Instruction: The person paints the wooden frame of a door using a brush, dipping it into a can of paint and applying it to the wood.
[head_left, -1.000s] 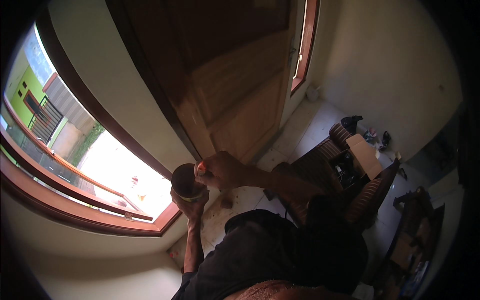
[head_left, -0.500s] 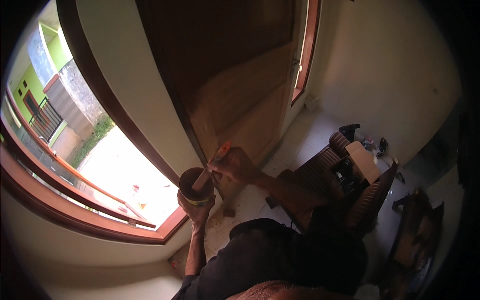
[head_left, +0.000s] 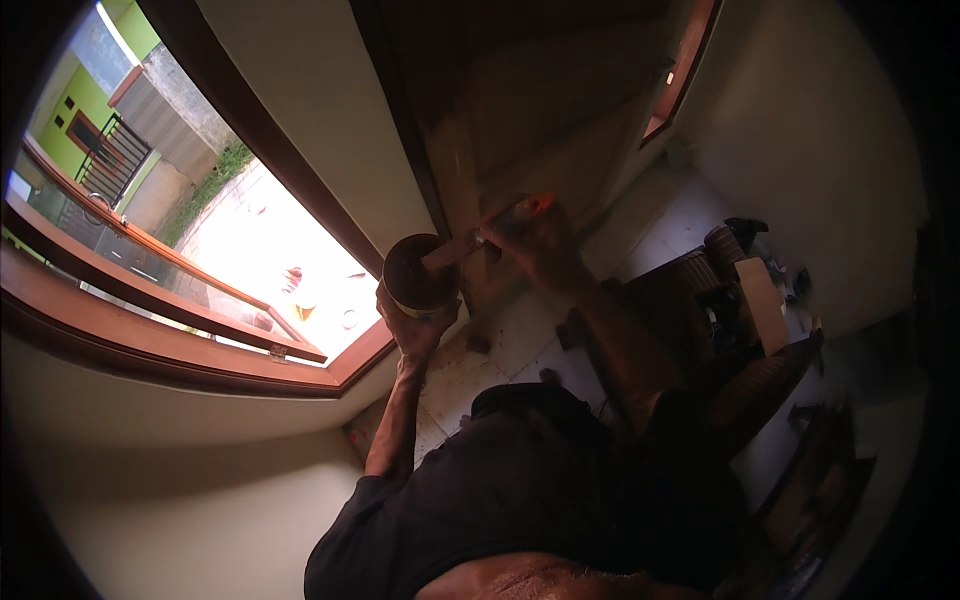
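My left hand [head_left: 420,335] grips an open round can [head_left: 402,268] from below and the side, its mouth tilted up toward me. The inside of the can looks dark brown; how full it is I cannot make out. My right hand [head_left: 532,240] is closed around a flat paintbrush [head_left: 455,250] with an orange handle end. The brush slants down to the left, its bristle end inside the can's mouth. Beyond both hands stands a brown panelled wooden door [head_left: 560,130], mostly in shade.
To my left, a brown-framed window [head_left: 190,368] stands open onto a bright yard. A striped sofa [head_left: 690,270] sits at the right, with an open cardboard box [head_left: 762,308] on it. A small brown block [head_left: 478,343] lies on the tiled floor [head_left: 530,365].
The view has shifted, so the window and sofa sit differently in it. Both hands stay on the can and brush; the brush now lies flatter, its handle end farther to the right.
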